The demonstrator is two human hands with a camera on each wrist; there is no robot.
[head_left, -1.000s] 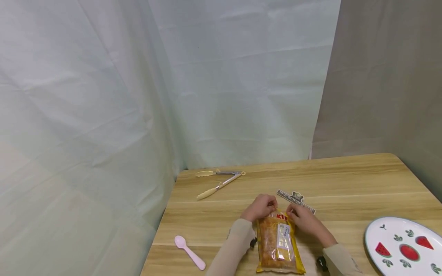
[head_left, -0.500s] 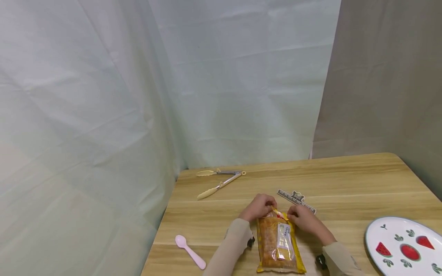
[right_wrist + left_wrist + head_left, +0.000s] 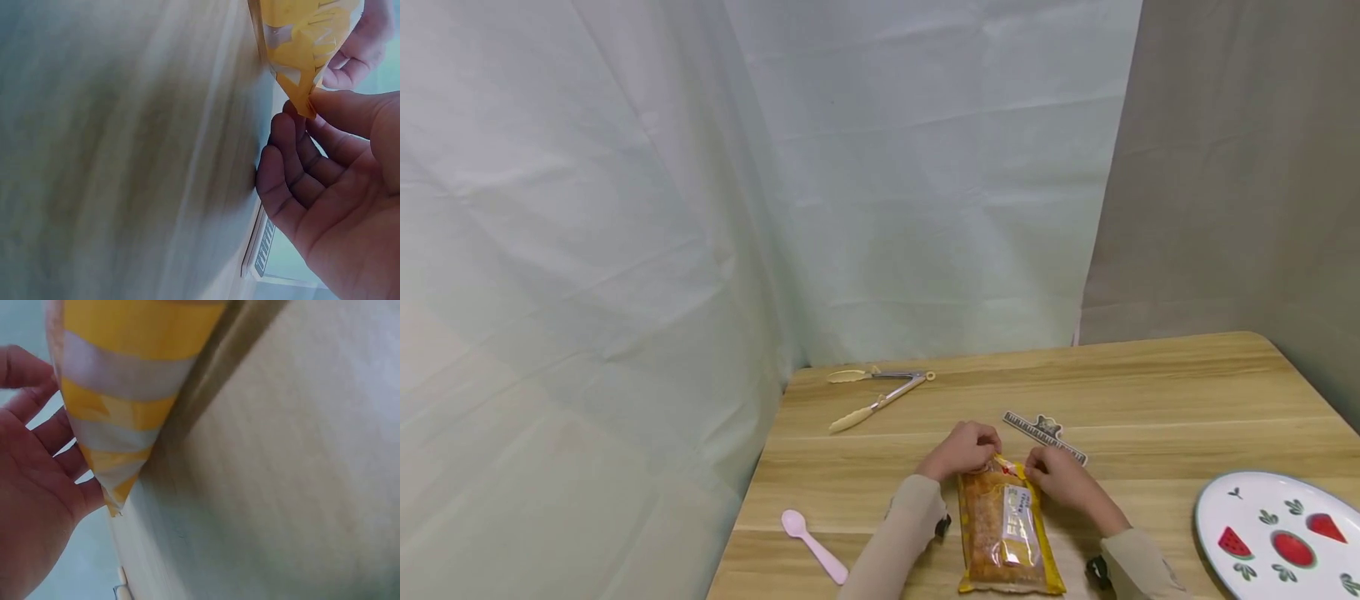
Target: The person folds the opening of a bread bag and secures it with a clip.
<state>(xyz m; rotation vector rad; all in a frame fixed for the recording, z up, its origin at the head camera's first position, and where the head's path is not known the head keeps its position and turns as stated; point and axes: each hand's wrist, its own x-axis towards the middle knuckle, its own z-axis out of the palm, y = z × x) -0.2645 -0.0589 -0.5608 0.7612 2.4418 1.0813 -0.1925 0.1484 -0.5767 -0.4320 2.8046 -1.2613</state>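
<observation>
A yellow plastic bread bag (image 3: 1000, 533) lies on the wooden table, with a brown baked loaf showing through its clear front and a pale label across it. At its top edge my left hand (image 3: 966, 450) pinches the film between thumb and fingers. My right hand (image 3: 1063, 479) pinches the top right corner; in the right wrist view the thumb presses the bag's yellow tip (image 3: 303, 100) against the index finger. In the left wrist view the bag's yellow-and-white striped side (image 3: 125, 381) hangs beside the left fingers. Between the hands, the top edge is folded and shows red lettering.
Just beyond the right hand lies a clip (image 3: 1045, 433) with a piano-key pattern. Spread tongs (image 3: 887, 396) with cream tips rest at the back left, a pink spoon (image 3: 814, 546) at the front left. A white fruit-painted plate (image 3: 1251, 508) sits at the right.
The bag's top edge, flatter with its red letters facing up a second ago, has buckled and folded between the hands. Both hands keep their hold and have barely moved.
</observation>
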